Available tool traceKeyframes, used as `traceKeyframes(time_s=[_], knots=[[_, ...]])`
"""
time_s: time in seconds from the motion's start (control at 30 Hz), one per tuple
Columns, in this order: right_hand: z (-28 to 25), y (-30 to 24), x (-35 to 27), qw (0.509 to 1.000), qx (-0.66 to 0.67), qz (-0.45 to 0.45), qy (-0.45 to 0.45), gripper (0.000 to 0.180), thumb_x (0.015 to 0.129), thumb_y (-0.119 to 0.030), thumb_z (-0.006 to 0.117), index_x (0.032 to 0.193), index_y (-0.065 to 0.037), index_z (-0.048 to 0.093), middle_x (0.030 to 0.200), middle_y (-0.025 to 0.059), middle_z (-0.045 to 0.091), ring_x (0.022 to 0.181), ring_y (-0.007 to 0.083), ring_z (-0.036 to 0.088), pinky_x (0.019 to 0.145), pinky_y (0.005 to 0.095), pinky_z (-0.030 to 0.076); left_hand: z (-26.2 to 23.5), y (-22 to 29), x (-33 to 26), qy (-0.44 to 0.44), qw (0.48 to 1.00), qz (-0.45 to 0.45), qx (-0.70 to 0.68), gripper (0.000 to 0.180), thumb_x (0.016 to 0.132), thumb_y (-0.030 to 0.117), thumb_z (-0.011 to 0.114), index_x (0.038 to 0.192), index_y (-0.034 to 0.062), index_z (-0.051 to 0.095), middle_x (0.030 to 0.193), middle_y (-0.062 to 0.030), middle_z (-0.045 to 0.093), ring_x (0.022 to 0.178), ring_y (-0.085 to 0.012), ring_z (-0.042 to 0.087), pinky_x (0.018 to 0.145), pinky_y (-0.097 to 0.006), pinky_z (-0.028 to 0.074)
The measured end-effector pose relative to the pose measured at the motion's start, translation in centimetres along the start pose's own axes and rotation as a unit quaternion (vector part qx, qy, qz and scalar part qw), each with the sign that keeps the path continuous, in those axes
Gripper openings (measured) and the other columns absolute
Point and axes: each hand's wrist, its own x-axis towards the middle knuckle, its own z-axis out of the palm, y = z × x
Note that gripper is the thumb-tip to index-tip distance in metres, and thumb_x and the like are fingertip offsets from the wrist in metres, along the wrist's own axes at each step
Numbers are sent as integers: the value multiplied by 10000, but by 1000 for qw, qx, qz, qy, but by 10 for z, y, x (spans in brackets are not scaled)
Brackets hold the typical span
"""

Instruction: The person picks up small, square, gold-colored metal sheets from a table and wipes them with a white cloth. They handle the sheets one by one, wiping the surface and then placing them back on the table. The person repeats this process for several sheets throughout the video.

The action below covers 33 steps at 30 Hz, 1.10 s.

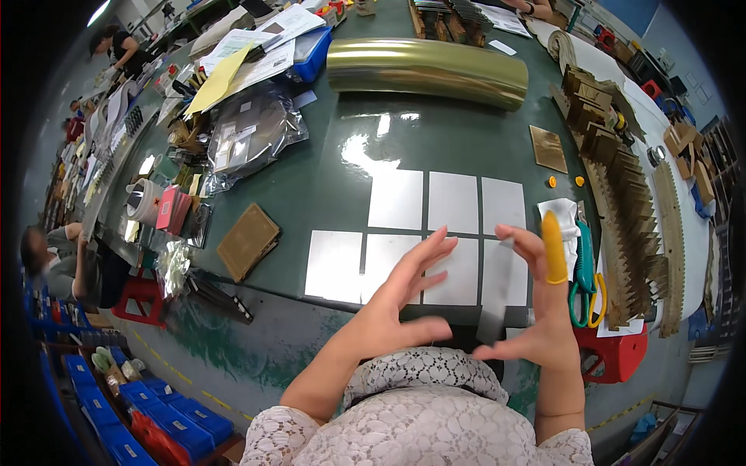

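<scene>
My left hand (pixel 408 299) is held above the near edge of the table, its fingers spread and nothing in it. Facing it, my right hand (pixel 548 311) wears a yellow finger cot (pixel 554 248) on one finger. A thin grey translucent sheet (pixel 496 291), slightly blurred, spans between that hand's forefinger and thumb, seen nearly edge-on. Beneath both hands, several white rectangular sheets (pixel 453 203) lie in two rows on the dark green tabletop (pixel 311 175). My fingers partly cover the near row.
Green-handled scissors (pixel 583 268) and a white cloth (pixel 558 210) lie at right, beside toothed brown strips (pixel 622 202). A gold roll (pixel 427 70) lies across the far side. A brown block (pixel 249 241) and a clear plastic bag (pixel 256 136) are at left. A red stool (pixel 622 353) stands at lower right.
</scene>
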Motion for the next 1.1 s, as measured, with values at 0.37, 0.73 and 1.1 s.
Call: traceKeyframes(time_s=[0.37, 0.73, 1.1], knots=[[21, 15, -8, 986, 168, -22, -2, 1408, 389, -274, 958, 1502, -51, 125, 1421, 172, 379, 1347, 325, 362, 1111, 452, 263, -3, 20, -6, -57, 957, 64, 276, 1136, 641, 224, 851, 1505, 68, 131, 1493, -188, 258, 1353, -344, 304, 1122, -442, 246], [0, 33, -20, 996, 34, 47, 65, 1188, 555, -361, 889, 1471, -9, 219, 1447, 199, 366, 1346, 324, 363, 1097, 428, 284, -135, 91, 26, -7, 753, -94, 651, 1109, 533, 118, 861, 1476, 149, 276, 1297, -141, 462, 1221, -363, 420, 1060, -411, 323], [-6, 40, -13, 996, -41, 68, 50, 1115, 592, -336, 867, 1462, -5, 253, 1425, 192, 401, 1294, 321, 404, 1067, 431, 309, -161, 76, 49, -51, 754, -79, 651, 1119, 517, 106, 862, 1471, 119, 279, 1261, -138, 481, 1166, -325, 458, 1034, -394, 337]])
